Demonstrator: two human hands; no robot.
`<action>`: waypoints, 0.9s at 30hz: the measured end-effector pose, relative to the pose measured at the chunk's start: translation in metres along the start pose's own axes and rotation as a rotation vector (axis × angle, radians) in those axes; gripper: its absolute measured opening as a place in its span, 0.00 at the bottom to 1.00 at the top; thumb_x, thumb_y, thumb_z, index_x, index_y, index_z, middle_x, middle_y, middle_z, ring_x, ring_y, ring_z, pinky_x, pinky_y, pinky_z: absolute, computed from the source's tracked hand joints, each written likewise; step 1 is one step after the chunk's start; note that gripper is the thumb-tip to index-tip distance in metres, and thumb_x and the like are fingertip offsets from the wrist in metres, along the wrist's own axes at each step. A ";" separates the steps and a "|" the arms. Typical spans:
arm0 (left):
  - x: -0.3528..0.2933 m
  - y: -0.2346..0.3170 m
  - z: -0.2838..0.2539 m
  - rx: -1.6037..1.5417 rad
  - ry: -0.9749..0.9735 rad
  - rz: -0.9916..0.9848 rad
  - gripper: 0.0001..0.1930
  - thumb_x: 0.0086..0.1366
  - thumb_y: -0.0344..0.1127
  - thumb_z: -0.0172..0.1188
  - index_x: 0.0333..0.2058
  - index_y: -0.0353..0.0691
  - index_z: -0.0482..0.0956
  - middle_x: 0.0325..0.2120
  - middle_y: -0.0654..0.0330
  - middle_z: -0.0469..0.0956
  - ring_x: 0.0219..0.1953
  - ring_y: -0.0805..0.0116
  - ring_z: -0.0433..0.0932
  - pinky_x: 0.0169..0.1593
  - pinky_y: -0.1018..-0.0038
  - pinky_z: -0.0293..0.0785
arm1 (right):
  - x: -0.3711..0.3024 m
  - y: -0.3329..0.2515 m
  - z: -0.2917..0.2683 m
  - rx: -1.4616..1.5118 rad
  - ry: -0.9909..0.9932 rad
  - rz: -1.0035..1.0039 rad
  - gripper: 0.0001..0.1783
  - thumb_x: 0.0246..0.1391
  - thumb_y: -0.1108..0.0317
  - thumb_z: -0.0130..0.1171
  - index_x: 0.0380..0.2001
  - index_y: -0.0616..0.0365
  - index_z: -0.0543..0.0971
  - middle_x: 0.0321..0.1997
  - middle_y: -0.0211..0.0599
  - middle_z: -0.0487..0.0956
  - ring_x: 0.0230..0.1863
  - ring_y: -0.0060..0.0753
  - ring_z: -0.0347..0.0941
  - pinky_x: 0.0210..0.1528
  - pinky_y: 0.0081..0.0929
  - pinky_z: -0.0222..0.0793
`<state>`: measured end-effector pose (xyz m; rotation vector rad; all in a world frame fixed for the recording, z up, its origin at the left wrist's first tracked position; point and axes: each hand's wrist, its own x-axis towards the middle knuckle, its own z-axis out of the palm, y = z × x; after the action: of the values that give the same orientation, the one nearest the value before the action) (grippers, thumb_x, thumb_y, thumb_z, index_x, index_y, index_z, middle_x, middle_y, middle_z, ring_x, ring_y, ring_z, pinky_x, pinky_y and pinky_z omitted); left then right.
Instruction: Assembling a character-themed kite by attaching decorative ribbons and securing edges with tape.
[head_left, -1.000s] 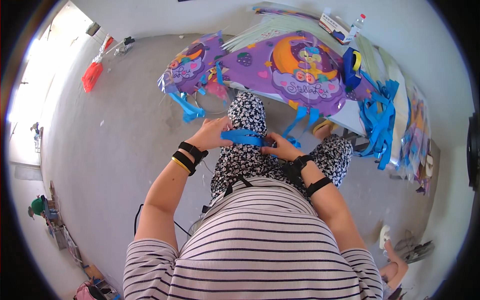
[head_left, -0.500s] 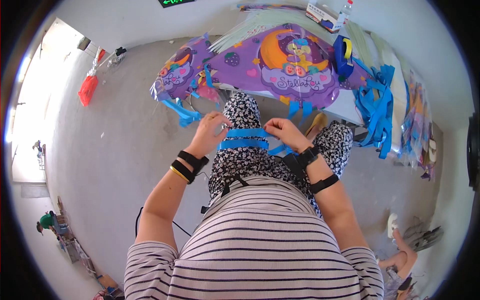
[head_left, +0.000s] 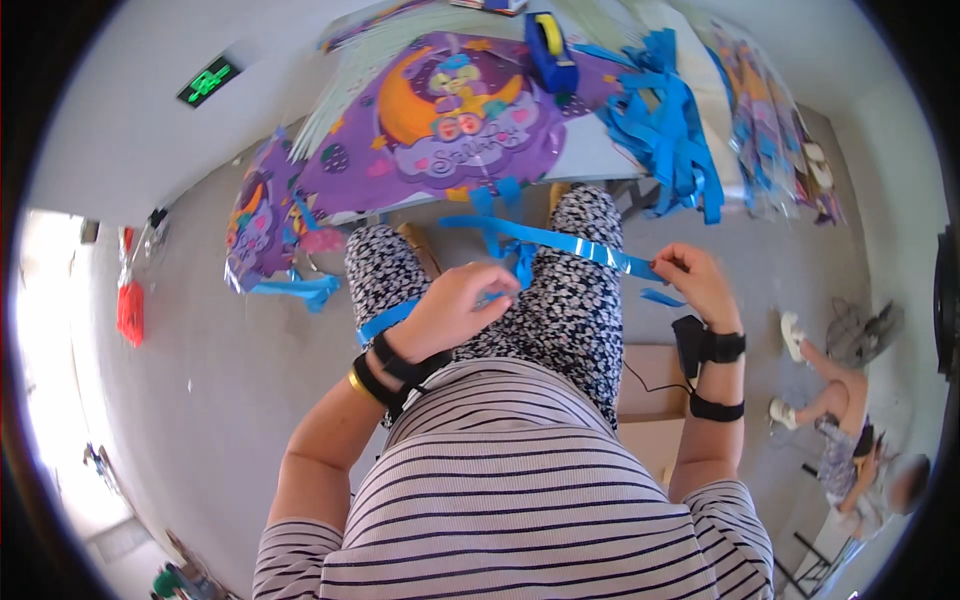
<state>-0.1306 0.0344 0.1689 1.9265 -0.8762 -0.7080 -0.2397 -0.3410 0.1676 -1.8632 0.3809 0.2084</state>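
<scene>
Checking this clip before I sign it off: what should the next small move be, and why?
Probably move the left hand to the left end of the blue strip to steady it: the right hand pinches that strip near its other end, and the left end is unheld.

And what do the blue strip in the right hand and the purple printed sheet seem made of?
Blue strip: probably thin plastic, glossy, with white glints. Purple sheet: perhaps plastic film or thin fabric, smooth and printed; blur leaves it open.
</scene>
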 end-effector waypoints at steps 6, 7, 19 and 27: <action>0.121 -0.030 0.070 0.328 0.104 0.420 0.24 0.62 0.36 0.66 0.55 0.38 0.73 0.56 0.51 0.74 0.55 0.49 0.76 0.57 0.59 0.72 | 0.001 0.133 0.022 0.057 0.048 0.149 0.08 0.62 0.67 0.64 0.36 0.63 0.83 0.29 0.27 0.80 0.28 0.19 0.73 0.32 0.20 0.69; 0.133 -0.033 0.072 0.322 0.014 0.352 0.24 0.62 0.36 0.67 0.56 0.38 0.73 0.56 0.50 0.73 0.56 0.48 0.75 0.60 0.58 0.71 | -0.001 0.135 0.030 0.120 0.063 0.180 0.09 0.63 0.67 0.64 0.35 0.63 0.82 0.28 0.28 0.80 0.27 0.19 0.73 0.31 0.20 0.69; 0.151 -0.064 0.058 -0.012 -0.435 -0.096 0.12 0.59 0.36 0.74 0.35 0.38 0.82 0.29 0.65 0.83 0.34 0.77 0.78 0.41 0.74 0.73 | -0.021 0.133 0.023 0.276 -0.001 0.181 0.11 0.67 0.66 0.59 0.37 0.65 0.82 0.29 0.24 0.78 0.33 0.15 0.71 0.38 0.17 0.67; 0.170 -0.076 0.055 0.020 -0.650 -0.308 0.13 0.65 0.39 0.71 0.31 0.35 0.81 0.23 0.71 0.75 0.28 0.82 0.69 0.35 0.79 0.67 | -0.017 0.134 0.027 0.256 0.113 0.105 0.08 0.64 0.68 0.63 0.36 0.62 0.81 0.29 0.22 0.76 0.32 0.13 0.67 0.34 0.18 0.64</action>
<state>-0.0491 -0.1002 0.0546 1.8866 -0.9698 -1.5697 -0.3030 -0.3503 0.0452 -1.6083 0.5578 0.1192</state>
